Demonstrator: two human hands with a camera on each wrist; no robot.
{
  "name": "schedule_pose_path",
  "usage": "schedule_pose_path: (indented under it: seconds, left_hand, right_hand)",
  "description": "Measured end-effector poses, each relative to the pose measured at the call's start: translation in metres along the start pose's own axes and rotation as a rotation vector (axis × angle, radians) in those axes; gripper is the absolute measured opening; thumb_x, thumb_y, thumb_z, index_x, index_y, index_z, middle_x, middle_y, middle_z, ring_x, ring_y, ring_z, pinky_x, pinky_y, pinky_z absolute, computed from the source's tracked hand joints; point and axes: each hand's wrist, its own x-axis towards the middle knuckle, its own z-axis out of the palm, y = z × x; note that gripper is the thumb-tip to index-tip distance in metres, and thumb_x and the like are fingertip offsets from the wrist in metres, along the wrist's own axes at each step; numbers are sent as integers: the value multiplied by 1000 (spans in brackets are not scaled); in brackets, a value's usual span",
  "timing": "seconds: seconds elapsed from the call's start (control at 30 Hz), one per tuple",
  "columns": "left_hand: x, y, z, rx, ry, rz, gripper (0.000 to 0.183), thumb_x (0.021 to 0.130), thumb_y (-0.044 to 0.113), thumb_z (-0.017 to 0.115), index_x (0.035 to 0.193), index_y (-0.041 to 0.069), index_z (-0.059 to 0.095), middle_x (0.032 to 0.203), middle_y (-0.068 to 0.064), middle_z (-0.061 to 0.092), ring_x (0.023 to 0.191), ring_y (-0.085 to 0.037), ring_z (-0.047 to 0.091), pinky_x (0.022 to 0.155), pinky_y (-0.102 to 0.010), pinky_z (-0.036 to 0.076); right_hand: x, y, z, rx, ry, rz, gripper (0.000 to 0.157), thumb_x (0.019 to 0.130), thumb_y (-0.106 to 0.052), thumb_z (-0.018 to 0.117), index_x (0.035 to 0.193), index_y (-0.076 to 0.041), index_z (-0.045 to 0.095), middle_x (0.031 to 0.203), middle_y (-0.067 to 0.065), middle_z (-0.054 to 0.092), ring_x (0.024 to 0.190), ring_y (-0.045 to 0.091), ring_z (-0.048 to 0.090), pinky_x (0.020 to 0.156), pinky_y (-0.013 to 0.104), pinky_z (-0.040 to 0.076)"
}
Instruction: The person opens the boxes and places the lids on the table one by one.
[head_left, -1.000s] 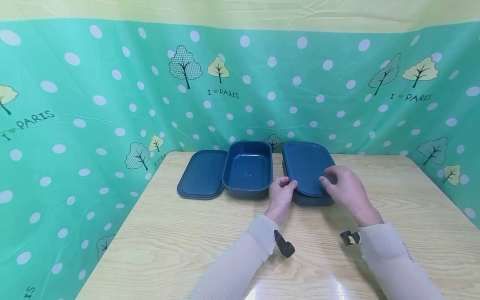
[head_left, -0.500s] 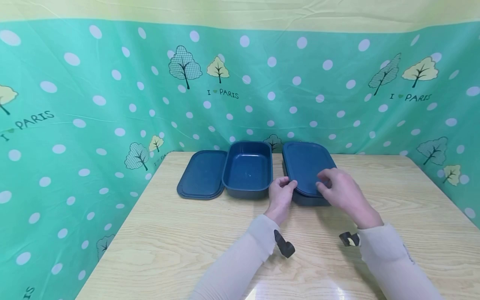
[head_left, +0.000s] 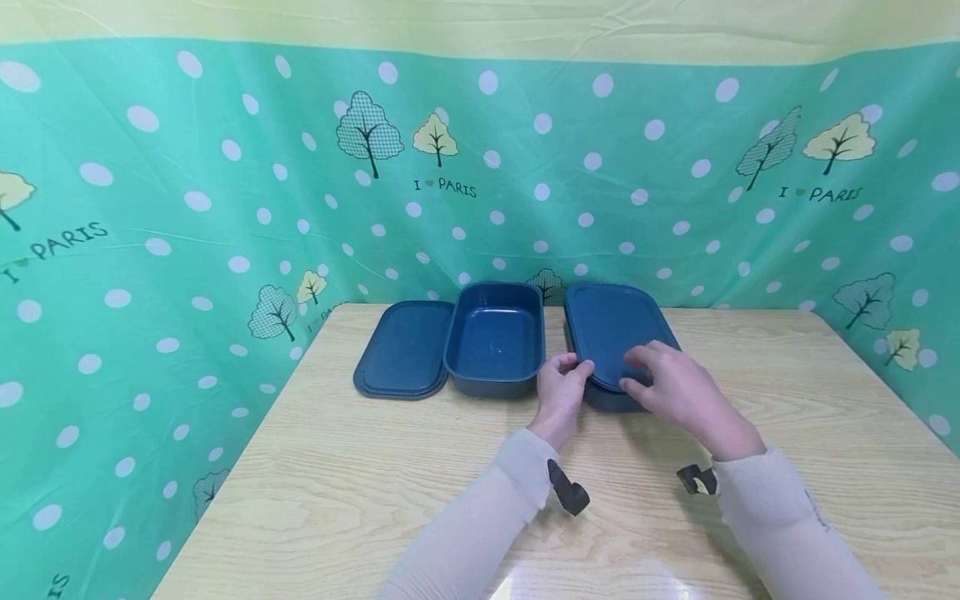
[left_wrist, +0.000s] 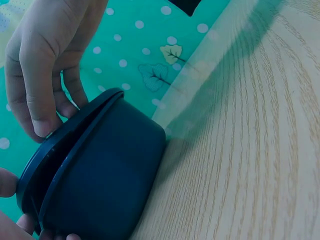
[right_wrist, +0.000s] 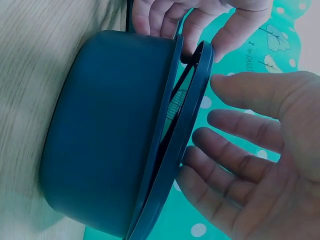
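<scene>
In the head view a dark blue lid (head_left: 611,321) lies over a dark blue rectangular food container (head_left: 611,402) at the back right. A gap shows between lid and rim along the near side in both wrist views. My left hand (head_left: 558,400) pinches the lid's near left corner, thumb on top, with other fingers against the container (right_wrist: 107,125) wall. Over the near right part of the lid, my right hand (head_left: 686,396) is held with bent, spread fingers. Its fingertips are right at the lid (right_wrist: 187,130) surface in the right wrist view.
Left of the covered container stands a second, uncovered blue container (head_left: 491,388) with nothing in it. Beside that, a second blue lid (head_left: 408,346) lies flat on the wooden table (head_left: 390,483). A green dotted curtain (head_left: 480,167) hangs behind and to the left.
My right hand has slid left and slightly toward me over the lid's near part. My left hand keeps its hold at the lid's corner.
</scene>
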Motion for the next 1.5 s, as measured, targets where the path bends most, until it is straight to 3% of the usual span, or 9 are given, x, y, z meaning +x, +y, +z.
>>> schedule_pose_path:
  seconds: [0.5, 1.1, 1.5]
  left_hand:
    - [-2, 0, -1, 6, -6, -3, 24, 87, 16, 69, 108, 8, 63, 104, -2, 60, 99, -16, 56, 91, -35, 48]
    - [-1, 0, 0, -14, 2, 14, 23, 85, 13, 70, 106, 5, 64, 100, -3, 61, 94, -16, 57, 87, -33, 49]
    - [-2, 0, 1, -21, 11, 10, 22, 85, 13, 70, 105, 5, 64, 100, -3, 60, 95, -16, 57, 88, -33, 49]
  right_hand:
    - [-1, -2, 5, -72, -17, -104, 32, 80, -17, 77, 108, -4, 68, 100, 8, 63, 93, 28, 60, 79, 47, 49]
    - [-2, 0, 11, -226, 15, -213, 29, 75, -11, 81, 101, -6, 69, 88, 5, 58, 81, 24, 55, 70, 42, 49]
    - [-3, -3, 11, -268, 48, -245, 27, 74, -10, 81, 98, -8, 69, 84, 4, 58, 78, 25, 57, 67, 42, 50]
